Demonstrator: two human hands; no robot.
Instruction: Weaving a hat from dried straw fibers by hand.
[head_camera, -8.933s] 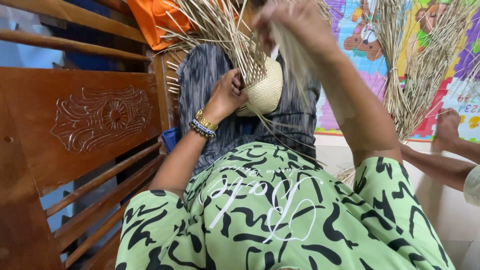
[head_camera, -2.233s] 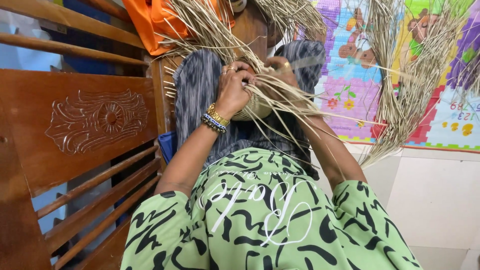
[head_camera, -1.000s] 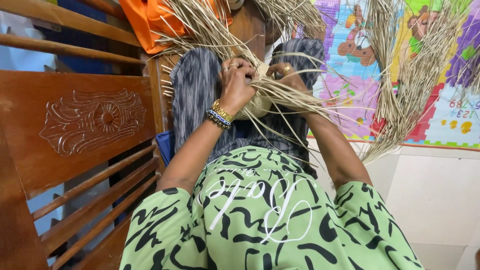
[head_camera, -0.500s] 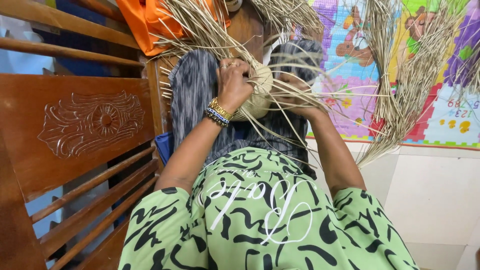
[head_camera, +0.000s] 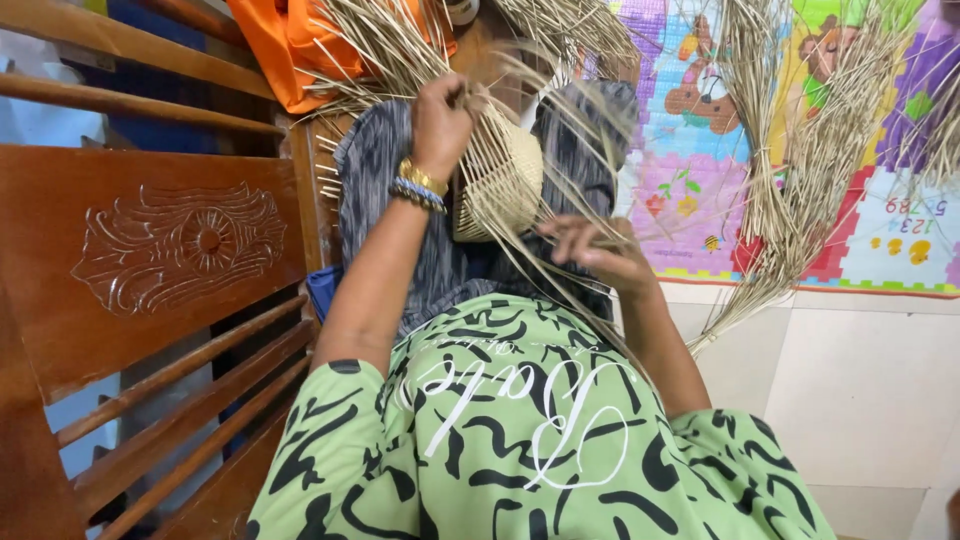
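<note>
A small, half-woven straw basket (head_camera: 500, 180) hangs in front of me, loose pale strands fanning up and down from it. My left hand (head_camera: 443, 115), with gold and beaded bracelets at the wrist, grips the basket's upper left edge and the strands there. My right hand (head_camera: 596, 252) is lower right of the basket, pinching a few long straw strands (head_camera: 560, 235) that run down from it. A grey patterned cloth (head_camera: 400, 200) covers my raised knees behind the basket.
A carved wooden bench back (head_camera: 170, 260) stands at left with orange cloth (head_camera: 300, 40) draped over it. Bundles of dry straw (head_camera: 800, 170) hang before a colourful foam mat (head_camera: 880, 150) on the right wall. White floor tiles (head_camera: 860, 400) lie below.
My right hand has come down and away from the basket, drawing strands with it. My left hand keeps its hold on the basket's top edge and has lifted slightly.
</note>
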